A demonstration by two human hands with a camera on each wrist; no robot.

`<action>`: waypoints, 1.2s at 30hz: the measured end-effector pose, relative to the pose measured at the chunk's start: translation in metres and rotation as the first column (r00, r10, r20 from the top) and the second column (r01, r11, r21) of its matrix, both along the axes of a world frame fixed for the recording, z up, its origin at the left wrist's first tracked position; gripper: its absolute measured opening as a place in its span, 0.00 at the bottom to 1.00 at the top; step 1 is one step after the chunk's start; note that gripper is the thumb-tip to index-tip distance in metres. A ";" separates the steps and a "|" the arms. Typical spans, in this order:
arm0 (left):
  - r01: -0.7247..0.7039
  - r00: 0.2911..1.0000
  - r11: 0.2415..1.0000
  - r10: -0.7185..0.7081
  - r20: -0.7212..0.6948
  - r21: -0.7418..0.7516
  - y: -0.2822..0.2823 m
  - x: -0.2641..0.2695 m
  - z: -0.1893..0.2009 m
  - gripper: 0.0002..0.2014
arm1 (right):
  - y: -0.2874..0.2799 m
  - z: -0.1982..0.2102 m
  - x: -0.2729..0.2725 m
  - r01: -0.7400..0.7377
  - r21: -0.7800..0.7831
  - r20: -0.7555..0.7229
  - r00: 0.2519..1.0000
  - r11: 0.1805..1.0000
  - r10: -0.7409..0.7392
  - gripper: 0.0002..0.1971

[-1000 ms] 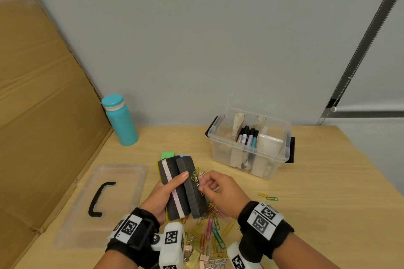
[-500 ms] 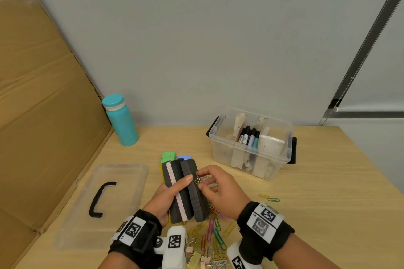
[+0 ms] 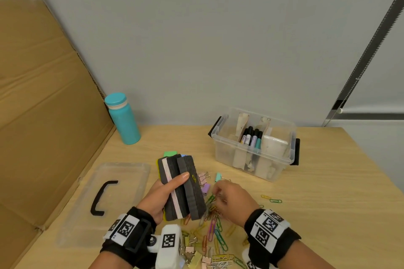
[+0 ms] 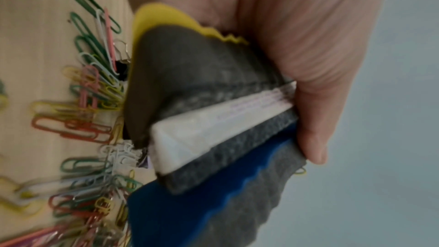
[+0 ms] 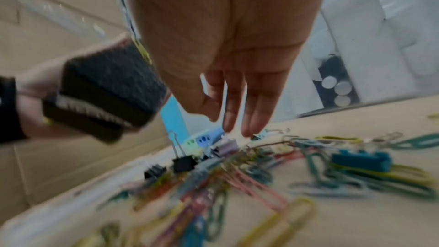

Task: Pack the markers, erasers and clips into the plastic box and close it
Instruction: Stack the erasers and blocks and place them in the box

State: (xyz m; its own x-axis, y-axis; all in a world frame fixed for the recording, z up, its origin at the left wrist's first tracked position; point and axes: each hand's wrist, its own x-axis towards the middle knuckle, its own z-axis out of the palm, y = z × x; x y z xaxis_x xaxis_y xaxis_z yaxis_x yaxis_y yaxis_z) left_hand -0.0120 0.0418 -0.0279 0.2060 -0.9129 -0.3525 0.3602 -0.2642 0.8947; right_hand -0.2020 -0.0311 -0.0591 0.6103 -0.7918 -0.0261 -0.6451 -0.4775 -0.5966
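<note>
Left hand (image 3: 162,194) grips erasers (image 3: 182,185); right hand (image 5: 225,63) fingers straight, empty, above blurred clips (image 5: 249,166); fingertips hidden in head view.

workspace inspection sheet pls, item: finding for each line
surface: wooden table, lit evenly
job's things: markers upright in open plastic box; lid lies apart, left; erasers stacked in left hand; clips loose in a pile
clutter: teal bottle
grippers: left hand grips erasers; right hand above clips, fingers straight in the wrist view, holding nothing visible
cables: nothing seen
surroundings: cardboard sheet left, grey wall behind
</note>
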 end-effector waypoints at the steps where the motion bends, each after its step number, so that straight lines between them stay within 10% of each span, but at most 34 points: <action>1: -0.003 1.000 1.000 0.003 -0.002 0.000 0.000 0.000 -0.001 0.20 | 0.002 0.008 0.002 0.007 -0.013 0.127 0.992 1.000 -0.006 0.06; 5: 0.007 1.000 1.000 -0.007 -0.015 0.014 -0.001 -0.007 -0.003 0.21 | 0.010 0.033 0.019 -0.030 0.051 0.447 0.894 0.998 0.004 0.08; 13: 0.044 0.999 0.999 -0.044 0.005 0.010 -0.002 -0.007 0.001 0.20 | 0.007 0.034 0.022 -0.117 0.338 0.432 0.901 0.934 -0.044 0.03; 19: -0.043 0.999 0.999 0.043 -0.013 0.002 -0.002 -0.003 0.005 0.21 | 0.003 0.023 0.009 -0.110 0.069 0.016 0.994 0.992 0.109 0.06; 23: -0.128 0.991 0.992 0.129 -0.040 0.011 -0.002 0.003 0.006 0.20 | 0.004 0.014 -0.003 -0.241 0.069 -0.378 0.892 0.968 0.249 0.21; 27: -0.144 0.984 0.989 0.147 -0.100 0.035 -0.005 -0.007 0.014 0.17 | 0.015 0.026 0.008 -0.263 -0.008 -0.030 0.964 0.965 0.263 0.46; 36: -0.088 0.978 0.996 0.092 -0.185 0.032 -0.011 -0.006 0.016 0.27 | 0.017 0.049 0.012 -0.318 -0.197 0.120 0.931 0.927 0.345 0.35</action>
State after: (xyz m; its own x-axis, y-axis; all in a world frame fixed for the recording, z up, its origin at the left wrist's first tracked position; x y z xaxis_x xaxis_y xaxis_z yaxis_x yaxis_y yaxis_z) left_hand -0.0176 0.0310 -0.0115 0.2155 -0.8845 -0.4137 0.5428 -0.2436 0.8037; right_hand -0.1901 -0.0144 -0.0103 0.8246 -0.5277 0.2040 -0.3416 -0.7518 -0.5640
